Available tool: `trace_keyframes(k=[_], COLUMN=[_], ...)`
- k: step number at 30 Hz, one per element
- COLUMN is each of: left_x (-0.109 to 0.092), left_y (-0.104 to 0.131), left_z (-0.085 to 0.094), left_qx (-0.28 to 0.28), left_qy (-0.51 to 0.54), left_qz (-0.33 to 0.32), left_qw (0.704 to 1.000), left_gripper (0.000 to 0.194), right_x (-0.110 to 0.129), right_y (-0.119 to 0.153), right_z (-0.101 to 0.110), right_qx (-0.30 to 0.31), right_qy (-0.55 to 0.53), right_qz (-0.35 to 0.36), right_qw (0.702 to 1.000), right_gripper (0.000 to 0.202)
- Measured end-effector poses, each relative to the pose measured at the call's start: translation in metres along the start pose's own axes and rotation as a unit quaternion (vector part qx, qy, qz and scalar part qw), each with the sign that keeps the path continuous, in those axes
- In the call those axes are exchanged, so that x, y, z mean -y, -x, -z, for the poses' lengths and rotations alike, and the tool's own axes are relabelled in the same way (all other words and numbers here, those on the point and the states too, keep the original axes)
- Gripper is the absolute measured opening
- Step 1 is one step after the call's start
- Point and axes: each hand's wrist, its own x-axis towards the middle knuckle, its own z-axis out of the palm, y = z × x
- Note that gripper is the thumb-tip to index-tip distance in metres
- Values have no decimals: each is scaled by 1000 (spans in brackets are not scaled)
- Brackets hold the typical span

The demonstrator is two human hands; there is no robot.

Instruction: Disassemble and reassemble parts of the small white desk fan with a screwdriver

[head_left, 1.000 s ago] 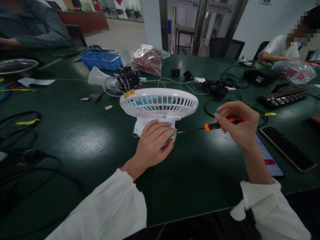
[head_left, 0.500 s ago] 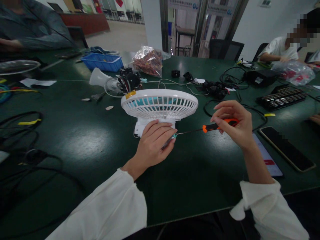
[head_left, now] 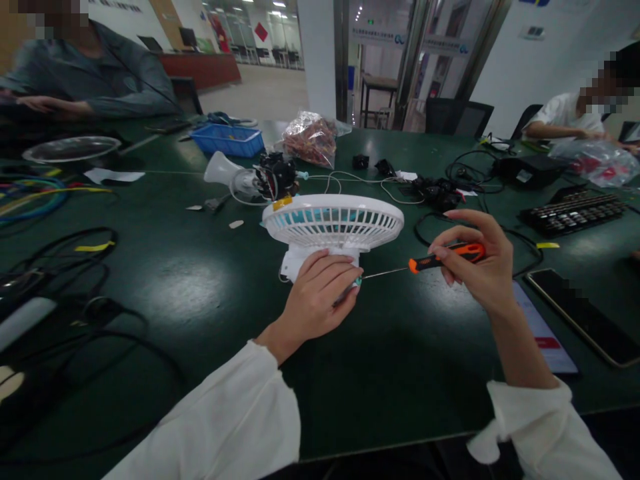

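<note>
A small white fan [head_left: 333, 223] lies with its round grille tipped upward; turquoise blades show through the slats. My left hand [head_left: 320, 293] is closed around the fan's rear housing and hides most of it. From the right, my right hand [head_left: 480, 260] grips the orange-and-black handle of a screwdriver [head_left: 445, 257]. The thin shaft runs left to a small turquoise part [head_left: 359, 281] at the housing's side, by my left fingertips. Whether the tip sits in a screw cannot be made out.
Behind the fan are a white horn-shaped part [head_left: 220, 168] with black wiring, a blue bin [head_left: 227, 140] and a plastic bag [head_left: 310, 139]. Phones [head_left: 583, 313] and a keyboard [head_left: 575, 213] lie right. Cables [head_left: 65, 267] cover the left. Two people sit across the table.
The camera view has tilted up and shifted left, so everything appears lower and further right. Both hands keep their hold; the screwdriver still reaches the fan's side.
</note>
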Motion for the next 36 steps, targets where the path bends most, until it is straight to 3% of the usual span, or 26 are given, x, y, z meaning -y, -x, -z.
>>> trace_keyframes(k=[7, 14, 20, 27, 32, 36], left_x=[-2, -1, -1, -1, -2, -3], left_y=[-1, 0, -1, 0, -1, -2], left_z=[3, 1, 1, 0, 2, 3], left_qx=[8, 1, 0, 2, 4, 1], left_qy=[-3, -3, -8, -5, -7, -9], left_qz=[1, -3, -7, -5, -3, -5], left_qw=[1000, 1000, 1000, 1000, 1000, 1000], left_gripper=[24, 25, 25, 25, 24, 23], right_x=[-5, -9, -8, -1, -3, -8], right_y=[0, -1, 0, -1, -1, 0], right_z=[5, 7, 5, 1, -3, 0], right_qx=[42, 17, 31, 25, 8, 30], right_qy=[-74, -96, -115, -100, -62, -93], right_qz=[4, 3, 0, -27, -10, 7], right_qw=[996, 995, 993, 994, 998, 995], right_gripper=[25, 16, 15, 33, 29, 34])
